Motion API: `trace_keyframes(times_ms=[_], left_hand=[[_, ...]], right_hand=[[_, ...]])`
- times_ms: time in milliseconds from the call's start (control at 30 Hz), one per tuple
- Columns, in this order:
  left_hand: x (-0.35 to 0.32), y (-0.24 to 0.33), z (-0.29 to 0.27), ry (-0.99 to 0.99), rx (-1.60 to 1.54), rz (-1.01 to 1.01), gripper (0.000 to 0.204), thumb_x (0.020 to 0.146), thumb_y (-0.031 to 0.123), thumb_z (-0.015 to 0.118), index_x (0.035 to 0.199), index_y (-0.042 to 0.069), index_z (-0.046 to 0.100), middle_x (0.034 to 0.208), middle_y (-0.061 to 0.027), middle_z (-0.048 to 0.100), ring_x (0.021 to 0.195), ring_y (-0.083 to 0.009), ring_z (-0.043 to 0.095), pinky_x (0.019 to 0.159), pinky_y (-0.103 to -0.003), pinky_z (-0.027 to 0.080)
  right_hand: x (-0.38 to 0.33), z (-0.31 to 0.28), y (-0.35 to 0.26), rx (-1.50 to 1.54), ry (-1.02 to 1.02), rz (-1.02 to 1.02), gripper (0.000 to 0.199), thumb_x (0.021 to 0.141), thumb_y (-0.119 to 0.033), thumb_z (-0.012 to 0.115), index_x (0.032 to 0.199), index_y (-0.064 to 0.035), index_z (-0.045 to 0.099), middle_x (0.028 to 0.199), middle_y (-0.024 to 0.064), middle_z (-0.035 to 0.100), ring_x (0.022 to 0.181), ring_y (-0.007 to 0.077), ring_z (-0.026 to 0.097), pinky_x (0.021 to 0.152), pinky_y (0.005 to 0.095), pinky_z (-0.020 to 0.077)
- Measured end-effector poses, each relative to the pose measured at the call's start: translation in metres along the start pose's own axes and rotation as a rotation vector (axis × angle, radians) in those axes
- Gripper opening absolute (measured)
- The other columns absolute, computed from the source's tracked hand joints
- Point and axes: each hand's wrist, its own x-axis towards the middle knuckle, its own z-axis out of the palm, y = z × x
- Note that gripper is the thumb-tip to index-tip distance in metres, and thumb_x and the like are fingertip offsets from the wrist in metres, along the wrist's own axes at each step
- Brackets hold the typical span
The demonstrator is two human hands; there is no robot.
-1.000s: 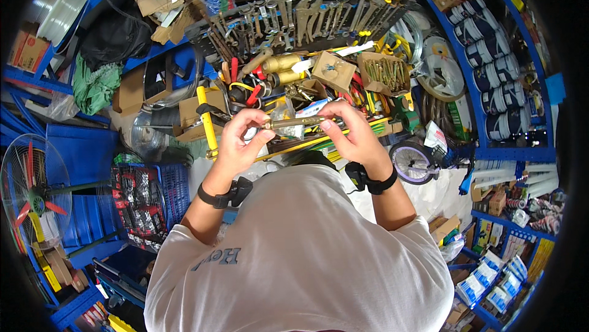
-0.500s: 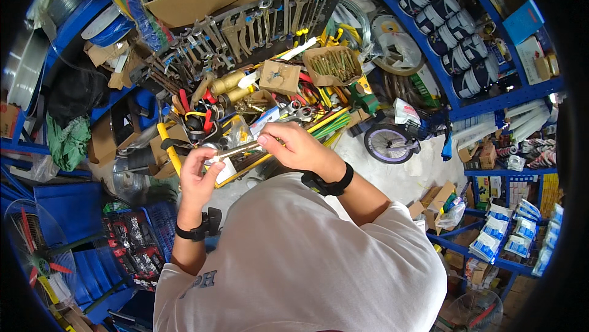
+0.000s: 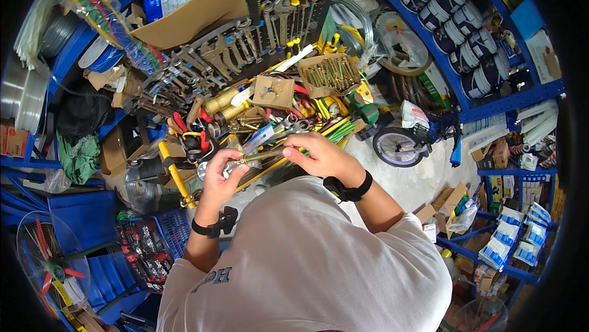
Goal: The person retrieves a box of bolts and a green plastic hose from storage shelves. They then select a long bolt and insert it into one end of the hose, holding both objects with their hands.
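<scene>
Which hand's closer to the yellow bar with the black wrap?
Left. The left hand is just right of the yellow bar, apart from it; the right hand is farther right, at the far end of the metal rod.

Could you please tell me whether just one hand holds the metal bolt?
No, the left hand and right hand both hold the metal bolt.

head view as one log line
left hand: pinching left end of brass-coloured metal rod | right hand: pinching right end | nearby: bolt-filled brown cardboard box
</scene>
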Motion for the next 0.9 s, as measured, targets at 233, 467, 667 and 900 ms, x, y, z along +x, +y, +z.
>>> trace_keyframes(times_ms=[233, 467, 667, 900], left_hand=[[0.032, -0.011, 0.040, -0.074, 0.037, -0.045, 0.024, 0.077, 0.002, 0.063, 0.098, 0.000, 0.052, 0.090, -0.0036, 0.054, 0.083, -0.0111, 0.052, 0.077, -0.024, 0.042], [0.059, -0.032, 0.077, -0.166, -0.100, -0.213, 0.020, 0.082, 0.001, 0.059, 0.099, 0.002, 0.049, 0.088, -0.0016, 0.052, 0.078, -0.0077, 0.049, 0.071, -0.021, 0.042], [0.068, -0.053, 0.090, -0.284, 0.055, -0.295, 0.018, 0.083, 0.003, 0.058, 0.099, 0.001, 0.049, 0.091, -0.0023, 0.052, 0.086, -0.0084, 0.050, 0.077, -0.024, 0.043], [0.072, -0.056, 0.103, -0.140, -0.089, -0.323, 0.022, 0.088, 0.011, 0.052, 0.108, 0.002, 0.048, 0.091, -0.0047, 0.055, 0.082, -0.0106, 0.053, 0.074, -0.024, 0.044]], right_hand=[[-0.005, -0.045, 0.037, 0.032, -0.068, 0.018, 0.019, 0.088, -0.018, 0.051, 0.081, 0.0004, 0.053, 0.069, 0.0152, 0.052, 0.062, 0.0304, 0.052, 0.057, 0.0368, 0.0415], [-0.004, -0.069, 0.089, 0.238, -0.282, 0.298, 0.024, 0.085, -0.016, 0.056, 0.104, -0.0013, 0.055, 0.086, 0.0110, 0.059, 0.079, 0.0274, 0.058, 0.072, 0.0334, 0.0458], [0.003, -0.061, 0.103, -0.007, -0.323, 0.052, 0.018, 0.077, -0.018, 0.063, 0.086, -0.0019, 0.058, 0.082, 0.0141, 0.058, 0.081, 0.0310, 0.056, 0.071, 0.0379, 0.0439], [0.004, -0.059, 0.125, 0.094, -0.422, 0.213, 0.015, 0.077, -0.015, 0.063, 0.080, -0.0012, 0.058, 0.069, 0.0131, 0.059, 0.062, 0.0261, 0.057, 0.058, 0.0351, 0.0438]])
